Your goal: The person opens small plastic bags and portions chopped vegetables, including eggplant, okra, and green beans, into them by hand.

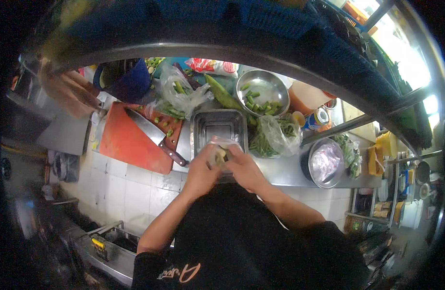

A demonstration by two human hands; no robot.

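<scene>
My left hand and my right hand meet in front of my body, fingers closed around a small clear plastic bag. Something pale yellow-green shows in it, too blurred to name. Just beyond my hands stands a rectangular metal tray, its near side partly covered by them. Left of it, a kitchen knife lies across an orange cutting board with several green cut pieces on it. To the right, green beans lie partly inside an open plastic bag.
Behind the tray are a long green vegetable and a steel bowl of cut green pieces. A metal bowl holding a plastic bag stands at right. A shelf bar crosses overhead. At far left, another person's arm appears.
</scene>
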